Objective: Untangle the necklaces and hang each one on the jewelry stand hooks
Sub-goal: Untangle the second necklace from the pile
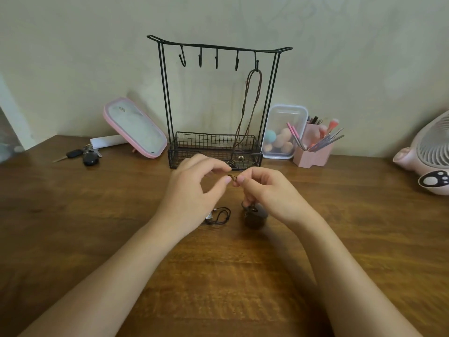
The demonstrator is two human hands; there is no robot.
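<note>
Wooden table [97,239] planks fill the near ground, and two bare forearms reach over them toward the middle. The left hand [192,188] and the right hand [269,193] meet just above the surface, each pinching with thumb and forefinger on a small brown cord knot [232,178] held between them. Below the right hand's curled fingers hangs a dark pendant bundle [255,215], blurred, low over the wood. Just left of it, beside the left wrist, a black cord necklace [218,216] lies coiled on the table. Beyond the hands stands the black wire jewelry stand [165,93], its mesh basket at the base. Of its five hooks only the rightmost carries anything: a brown cord necklace [247,105] dropping into the basket. Farther left lie keys [82,155] and a tilted pink mirror [136,127]; right, a clear box [284,132], a pink brush holder [313,152] and a fan [427,154].
</note>
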